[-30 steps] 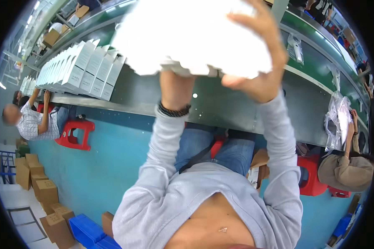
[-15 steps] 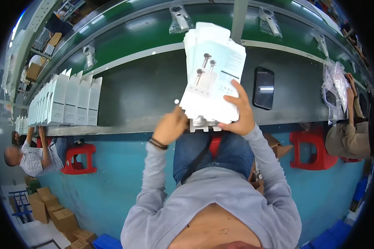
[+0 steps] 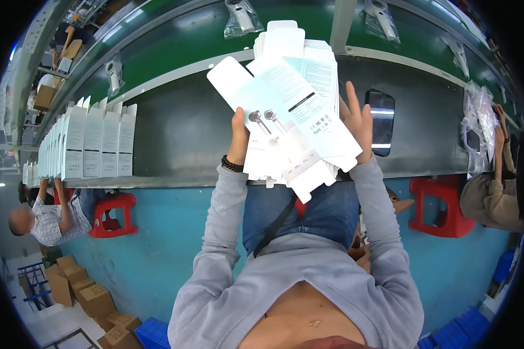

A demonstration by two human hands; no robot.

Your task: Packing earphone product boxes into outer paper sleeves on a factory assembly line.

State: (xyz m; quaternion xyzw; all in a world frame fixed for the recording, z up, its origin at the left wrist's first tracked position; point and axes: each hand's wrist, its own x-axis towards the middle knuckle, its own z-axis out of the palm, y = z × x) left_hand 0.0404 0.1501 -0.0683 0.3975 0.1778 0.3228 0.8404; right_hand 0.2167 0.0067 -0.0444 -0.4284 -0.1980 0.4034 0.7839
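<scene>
Dark workbench [image 3: 174,136] spans the area before the person, above a turquoise floor [image 3: 157,256]. Left hand [image 3: 237,139], with a beaded bracelet [image 3: 232,164] at its wrist, is at the left edge of the top flat carton [image 3: 288,122]; 1 digit stands upright along that edge, the others are hidden, and whether it grips cannot be told. Right hand [image 3: 356,128] is wide, fingers spread, at the right side of the cartons; firm contact cannot be confirmed.

Top carton is white and pale blue, printed with device pictures, and lies aslant between the 2 hands over a stack of flat cartons [image 3: 319,64]. Its lower flap reaches past the bench's front edge.

Just right of the right hand is a dark phone [image 3: 382,122]. Well left of the left hand, upright cartons [image 3: 93,142] stand in a row. Well right of the right hand are a red stool [image 3: 439,206], clear plastic bags [image 3: 477,128] and a co-worker in brown [image 3: 489,198]; far left of the left hand sits another co-worker in a light shirt [image 3: 49,221].

Beyond both hands, a green conveyor [image 3: 174,43] carries bagged white devices [image 3: 241,17].
</scene>
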